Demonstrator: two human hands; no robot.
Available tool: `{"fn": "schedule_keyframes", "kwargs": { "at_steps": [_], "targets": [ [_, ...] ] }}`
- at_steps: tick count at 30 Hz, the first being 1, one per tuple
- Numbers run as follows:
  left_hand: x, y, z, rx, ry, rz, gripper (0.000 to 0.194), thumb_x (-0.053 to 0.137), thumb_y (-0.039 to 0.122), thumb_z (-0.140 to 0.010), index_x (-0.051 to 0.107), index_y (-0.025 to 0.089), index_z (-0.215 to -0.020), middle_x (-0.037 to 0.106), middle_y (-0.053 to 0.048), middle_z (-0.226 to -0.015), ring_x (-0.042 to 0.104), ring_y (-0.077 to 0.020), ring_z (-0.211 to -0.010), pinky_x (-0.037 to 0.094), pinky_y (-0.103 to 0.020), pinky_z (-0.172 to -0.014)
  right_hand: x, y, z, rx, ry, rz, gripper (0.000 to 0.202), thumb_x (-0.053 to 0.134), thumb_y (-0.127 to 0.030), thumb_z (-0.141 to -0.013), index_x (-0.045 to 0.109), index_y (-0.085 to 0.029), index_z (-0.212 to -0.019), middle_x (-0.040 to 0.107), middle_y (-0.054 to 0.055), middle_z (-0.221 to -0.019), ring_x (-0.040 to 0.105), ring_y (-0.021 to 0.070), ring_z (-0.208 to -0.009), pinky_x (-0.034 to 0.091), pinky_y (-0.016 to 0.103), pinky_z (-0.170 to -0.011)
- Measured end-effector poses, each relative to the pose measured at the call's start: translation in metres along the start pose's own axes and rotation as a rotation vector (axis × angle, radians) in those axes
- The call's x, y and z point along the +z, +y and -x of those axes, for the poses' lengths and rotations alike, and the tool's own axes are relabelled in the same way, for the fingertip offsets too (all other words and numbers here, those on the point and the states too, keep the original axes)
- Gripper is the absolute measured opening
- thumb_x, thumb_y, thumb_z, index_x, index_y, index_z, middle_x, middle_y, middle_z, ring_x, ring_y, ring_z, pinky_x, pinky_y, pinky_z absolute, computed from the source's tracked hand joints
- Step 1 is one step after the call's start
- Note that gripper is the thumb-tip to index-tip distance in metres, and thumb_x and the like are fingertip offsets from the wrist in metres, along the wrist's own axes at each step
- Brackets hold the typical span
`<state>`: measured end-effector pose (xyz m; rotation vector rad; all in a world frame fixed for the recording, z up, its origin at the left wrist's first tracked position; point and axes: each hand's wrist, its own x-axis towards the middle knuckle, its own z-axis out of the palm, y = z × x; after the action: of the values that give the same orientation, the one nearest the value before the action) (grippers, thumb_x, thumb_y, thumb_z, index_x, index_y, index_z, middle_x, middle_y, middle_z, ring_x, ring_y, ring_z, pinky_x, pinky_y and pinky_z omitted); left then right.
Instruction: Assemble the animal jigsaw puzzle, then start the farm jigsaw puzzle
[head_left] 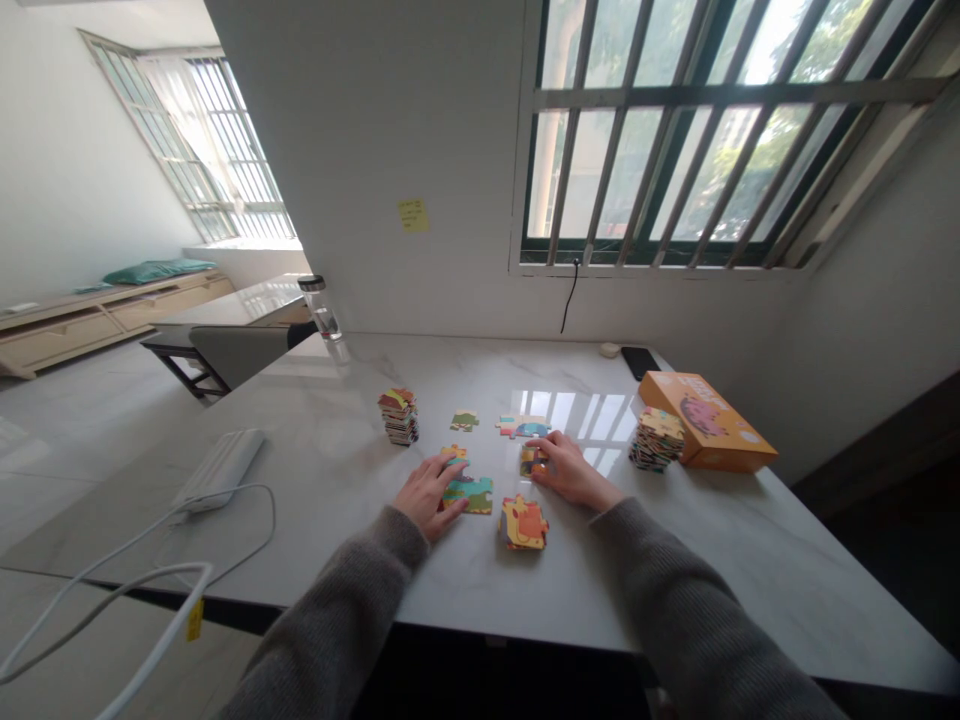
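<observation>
Puzzle pieces sit in a low pile nr the front edge of the white tabletop, top one orange & yellow, btwn two grey sleeves. L hand: fingers loosely spread, resting on a joined patch of mostly teal pcs just L of the pile. R hand: thumb & forefinger slightly apart at a small piece flat on the tbl, touching it; can't tell from here if it's actually pinched.

Just beyond, a green piece lies alone, & a pale joined strip is nr the R fingers. Tall stack off to the L, another stack on the R, right by an orange box w/ a pink pic on top. Far L of the tbl: white block w/ pale cables. At the back, a clear bottle w/ dark lid, plus a black phone.

Behind: white wall, yellow note, barred window upper R; farther L, a low bench w/ green cushion.
</observation>
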<state>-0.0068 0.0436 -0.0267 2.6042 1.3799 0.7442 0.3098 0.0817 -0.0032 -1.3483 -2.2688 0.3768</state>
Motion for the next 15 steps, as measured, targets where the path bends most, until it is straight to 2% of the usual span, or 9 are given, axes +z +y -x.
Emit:
{"fn": "schedule_keyframes", "kwargs": {
  "at_steps": [6, 12, 15],
  "targets": [
    [0.007, 0.006, -0.027, 0.042, -0.145, -0.112, 0.056, 0.064, 0.051, -0.086, 0.058, 0.025, -0.135, 0.047, -0.014, -0.146, 0.041, -0.0350, -0.135, 0.031, -0.058, -0.113, 0.001, -0.001, 0.002, -0.001, 0.010, 0.029, 0.043, 0.071, -0.025, -0.081, 0.063, -0.023, -0.123, 0.056, 0.007, -0.108, 0.055, 0.0246, -0.105, 0.045, 0.041, -0.095],
    [0.011, 0.013, -0.022, 0.041, -0.169, -0.171, 0.049, 0.056, 0.047, -0.093, 0.054, 0.029, -0.138, 0.046, -0.011, -0.148, 0.034, -0.0346, -0.140, 0.023, -0.064, -0.114, 0.000, -0.003, 0.003, -0.001, 0.021, 0.039, 0.041, 0.070, -0.027, -0.082, 0.064, -0.024, -0.122, 0.057, 0.007, -0.110, 0.055, 0.0242, -0.106, 0.046, 0.039, -0.095],
    [0.011, 0.013, -0.018, 0.039, -0.171, -0.165, 0.041, 0.055, 0.042, -0.094, 0.056, 0.027, -0.132, 0.047, -0.012, -0.147, 0.033, -0.0337, -0.142, 0.022, -0.065, -0.114, 0.001, -0.003, 0.004, 0.000, 0.023, 0.039, 0.041, 0.069, -0.027, -0.083, 0.063, -0.024, -0.123, 0.058, 0.007, -0.111, 0.055, 0.0245, -0.107, 0.046, 0.040, -0.095]
  ]
}}
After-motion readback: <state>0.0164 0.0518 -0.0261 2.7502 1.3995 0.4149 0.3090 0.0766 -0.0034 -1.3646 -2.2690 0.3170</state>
